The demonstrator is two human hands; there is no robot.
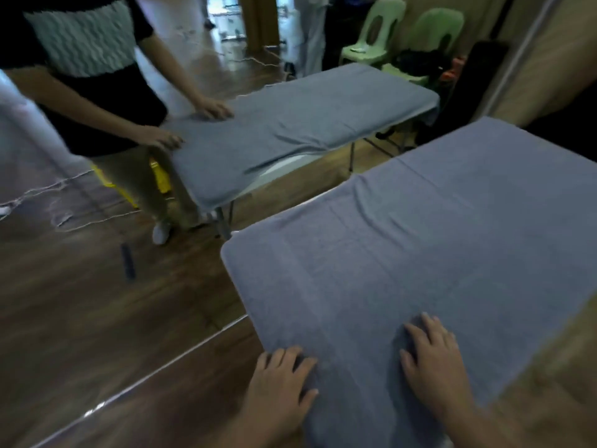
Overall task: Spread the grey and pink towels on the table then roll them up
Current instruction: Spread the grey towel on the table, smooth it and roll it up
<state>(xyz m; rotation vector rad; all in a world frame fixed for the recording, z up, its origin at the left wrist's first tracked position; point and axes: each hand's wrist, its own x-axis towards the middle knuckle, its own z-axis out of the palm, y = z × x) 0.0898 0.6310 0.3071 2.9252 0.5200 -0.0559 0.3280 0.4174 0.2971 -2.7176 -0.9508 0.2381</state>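
At the far left a second person (87,76) in a black and white shirt stands on the wooden floor (97,318) and lays both hands flat on the end of another grey towel (290,124), which covers a second folding table (281,169) further back. A small dark object (128,261) lies on the floor below them; we cannot tell what it is.

Nearer to us, our left hand (281,379) rests released, fingers spread and fairly straight, on the near left edge of the grey towel (420,253). This towel is a plain blue-grey terry cloth, spread out flat over our table (290,206) with faint fold creases across it and its left edge hanging over the side. It stretches away from both hands toward the upper right.

Our right hand (433,360) lies palm down on the towel, fingers straight and slightly apart, a little further in than the left, grasping nothing.

Behind the far table, two pale green plastic chairs (381,33) stand by the wall.
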